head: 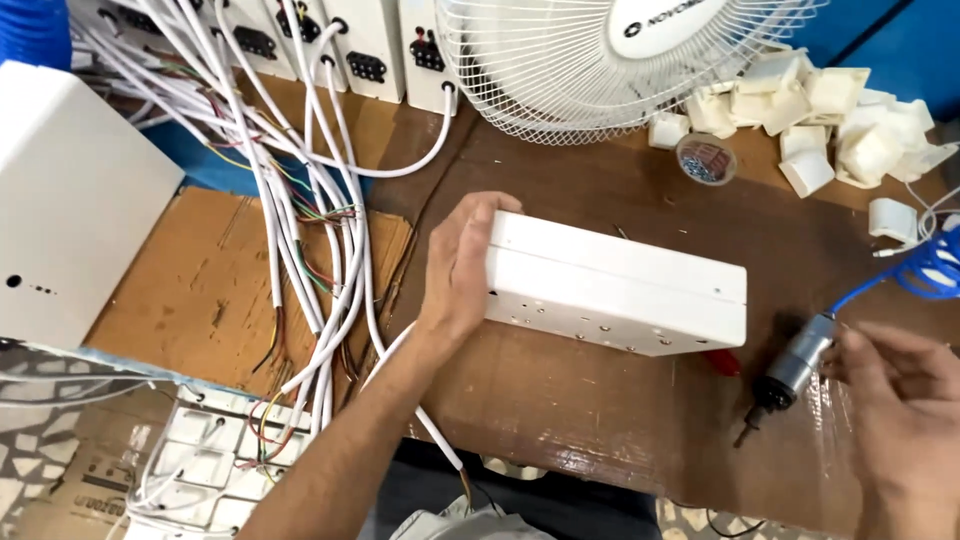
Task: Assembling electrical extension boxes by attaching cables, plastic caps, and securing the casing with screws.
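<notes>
Two hands are working at the near edge of the worn brown wooden surface point(600, 420). At lower right of the frame, the right hand point(900, 400) is closing its fingers around a small grey metal pneumatic screwdriver point(795, 365), its dark bit pointing down and to the left, just above the surface, as if kept ready near the work. A coiled blue air hose point(925, 270) is running from the tool's back end off the right edge.

At centre, the left hand point(458, 268) is clamping the left end of a long white rectangular plastic box point(620, 285), thumb on the near face and fingers over the top; the box is resting on the surface with its hole-dotted side turned toward the tool, so the grip seems to be steadying it.

To the left, white cables with coloured inner wires point(310, 210) are trailing across a sheet of brown cardboard point(200, 290).

Farther back, upper right, a small round clear dish of screws point(706, 160) is sitting beside a heap of small white plastic parts point(830, 115), within reach. A white wire-grille fan point(600, 60) is standing at top centre.
</notes>
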